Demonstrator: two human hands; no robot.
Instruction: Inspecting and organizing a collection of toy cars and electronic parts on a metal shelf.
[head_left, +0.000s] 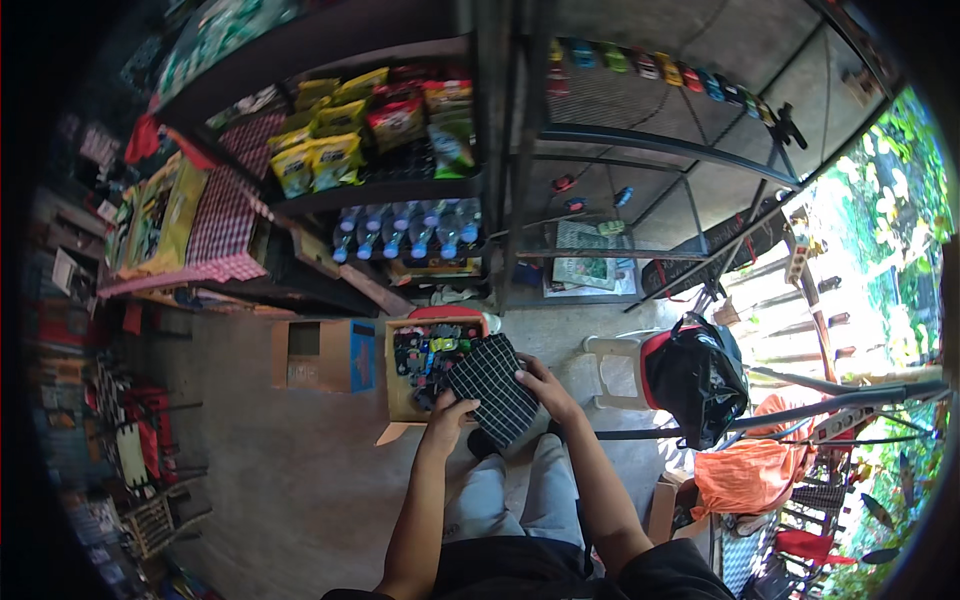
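A folded black cloth with a white grid pattern (495, 390) is held between my two hands. My left hand (450, 420) grips its lower left edge, and my right hand (546, 386) has hold of the right edge. Partly beneath the cloth is an open cardboard box (393, 375), which contains several toy cars (439, 345) in black, yellow, blue and other colours. The cloth hides the box's right side. Behind the box shows the rim of a red stool or seat (442, 310).
Another cardboard box (296, 356) stands to the left. Metal shelves ahead carry snack packets (337, 124), water bottles (409, 229) and a row of toy cars (667, 69). To the right are a white plastic chair (615, 371) and a black bag (697, 367).
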